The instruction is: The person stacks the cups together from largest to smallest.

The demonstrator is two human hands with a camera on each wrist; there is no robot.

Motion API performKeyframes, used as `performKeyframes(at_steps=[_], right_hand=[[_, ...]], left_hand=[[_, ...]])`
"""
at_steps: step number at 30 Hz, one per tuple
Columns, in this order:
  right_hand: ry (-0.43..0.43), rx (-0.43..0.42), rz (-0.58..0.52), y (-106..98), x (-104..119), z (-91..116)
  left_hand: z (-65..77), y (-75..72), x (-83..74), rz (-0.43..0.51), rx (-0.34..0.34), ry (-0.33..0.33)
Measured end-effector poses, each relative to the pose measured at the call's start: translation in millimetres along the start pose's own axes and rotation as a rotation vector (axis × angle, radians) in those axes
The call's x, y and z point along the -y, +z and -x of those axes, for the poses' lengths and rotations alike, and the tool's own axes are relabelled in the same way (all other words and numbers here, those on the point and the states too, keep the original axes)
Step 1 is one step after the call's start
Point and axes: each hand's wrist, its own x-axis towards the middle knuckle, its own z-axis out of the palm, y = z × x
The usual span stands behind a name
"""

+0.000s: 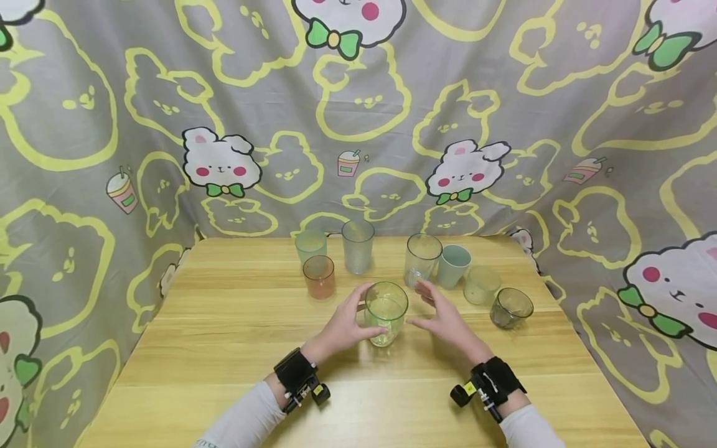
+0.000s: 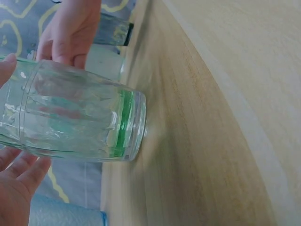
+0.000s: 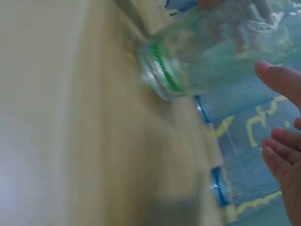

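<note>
A tall, clear green drinking glass (image 1: 389, 305) stands upright in the middle, its base close over the wooden table (image 1: 224, 373). My left hand (image 1: 347, 322) grips it from the left, thumb across the front and fingers round the far side. In the left wrist view the ribbed glass (image 2: 75, 113) shows a bright green band near its thick base. My right hand (image 1: 448, 316) is held just right of the glass, thumb and fingers spread, with nothing in it. The right wrist view shows its fingers (image 3: 284, 148) apart from the glass.
Behind on the left stand a pale green cup (image 1: 310, 244), a reddish glass (image 1: 319, 280) and a tall frosted glass (image 1: 357, 249). Back right are a tall clear glass (image 1: 422, 252), a grey-green cup (image 1: 452, 267), a short yellowish glass (image 1: 482, 286) and a dark bowl-like glass (image 1: 511, 310). A patterned curtain (image 1: 358, 93) hangs behind.
</note>
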Motion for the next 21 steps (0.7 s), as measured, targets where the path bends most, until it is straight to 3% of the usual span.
performKeyframes(at_steps=[6, 14, 21], right_hand=[[-0.01, -0.05, 0.005, -17, 8, -12], [-0.107, -0.153, 0.112, -29, 22, -33], [-0.156, -0.187, 0.178, -39, 34, -50]], left_hand=[[0.6, 0.7, 1.2, 0.034, -0.001, -0.008], [2.6, 0.7, 0.9, 0.031, -0.008, -0.02], [1.2, 1.6, 4.9, 0.043, 0.017, -0.04]])
